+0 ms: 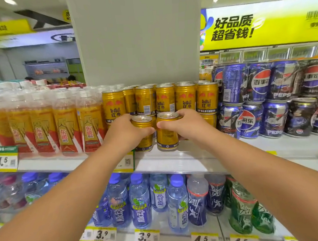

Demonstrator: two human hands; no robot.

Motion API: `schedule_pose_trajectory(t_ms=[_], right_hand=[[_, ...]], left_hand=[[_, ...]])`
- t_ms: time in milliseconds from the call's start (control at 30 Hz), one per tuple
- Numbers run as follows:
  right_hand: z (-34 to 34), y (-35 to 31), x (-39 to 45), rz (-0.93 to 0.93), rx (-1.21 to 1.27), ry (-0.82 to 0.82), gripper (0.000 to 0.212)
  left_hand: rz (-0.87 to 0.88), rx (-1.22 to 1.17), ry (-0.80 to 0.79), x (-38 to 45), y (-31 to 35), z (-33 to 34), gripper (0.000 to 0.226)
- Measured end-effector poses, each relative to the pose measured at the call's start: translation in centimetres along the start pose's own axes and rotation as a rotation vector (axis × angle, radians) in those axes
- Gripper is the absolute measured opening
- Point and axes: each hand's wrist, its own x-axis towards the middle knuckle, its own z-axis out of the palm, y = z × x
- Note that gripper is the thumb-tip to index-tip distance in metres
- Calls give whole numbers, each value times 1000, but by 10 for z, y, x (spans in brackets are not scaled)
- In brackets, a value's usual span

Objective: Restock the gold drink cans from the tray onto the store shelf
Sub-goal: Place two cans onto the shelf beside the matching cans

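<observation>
Two gold drink cans stand at the front of the white store shelf [168, 160]. My left hand [126, 131] grips the left gold can [142, 121] around its body. My right hand [185, 125] grips the right gold can [167, 138] the same way. Both cans are upright, side by side, with their bases at or just above the shelf surface. Behind them a stacked block of gold cans [185, 98] fills the back of the shelf, two tiers high. The tray is not in view.
Orange drink bottles [43, 123] stand to the left of the gold cans and blue Pepsi cans [261, 99] are stacked to the right. A white pillar [138, 37] rises behind. Blue-capped bottles [139, 201] fill the shelf below, above yellow price tags [146, 236].
</observation>
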Motion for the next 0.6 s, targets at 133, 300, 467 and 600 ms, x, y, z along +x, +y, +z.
schedule_pose_trajectory(t_ms=[133,300,467,600], right_hand=[[7,3,2,11,10,5,45],[15,6,3,-2,-9,-4,41],[18,9,3,3,7,5,66],[18,11,0,21,-35,-9,96]], left_hand=[[-5,62,22,1,-5,3,70],[-18,216,71,-6,-7,4,91],[69,259,142,-10,-13,5,75],[138,377,215,-11,-19,5,67]])
